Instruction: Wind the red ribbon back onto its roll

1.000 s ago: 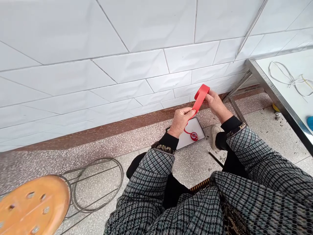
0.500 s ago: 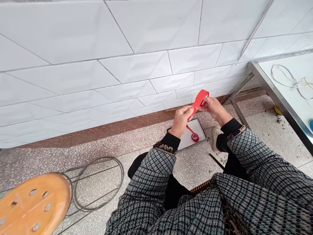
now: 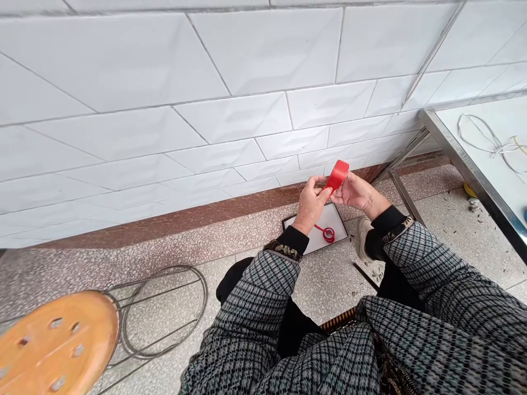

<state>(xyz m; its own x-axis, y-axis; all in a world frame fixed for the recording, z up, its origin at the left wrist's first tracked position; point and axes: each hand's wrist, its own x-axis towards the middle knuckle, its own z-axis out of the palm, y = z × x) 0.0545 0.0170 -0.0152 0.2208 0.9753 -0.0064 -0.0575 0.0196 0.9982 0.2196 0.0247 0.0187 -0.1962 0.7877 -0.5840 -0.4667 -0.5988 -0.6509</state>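
Note:
Between my hands is a roll of red tape, its smooth band facing up. My left hand pinches it at the lower left, thumb on the red band. My right hand is at the roll's right side, palm turned up and fingers loosely stretched; part of them is hidden behind the roll. Below, on the floor, lies a white flat panel or shallow tray with a dark rim. On it sits a smaller red ring-shaped roll, with a narrow red strip running up toward my left hand.
A steel-framed white table stands at the right with pale cables on top. At the lower left is an orange stool seat with a metal wire frame. White wall tiles rise ahead. Dark bits litter the floor.
The tape roll has tilted and dropped slightly, and the stretch of tape between my hands has shortened. My left hand has moved up against the roll; my right fingers have loosened.

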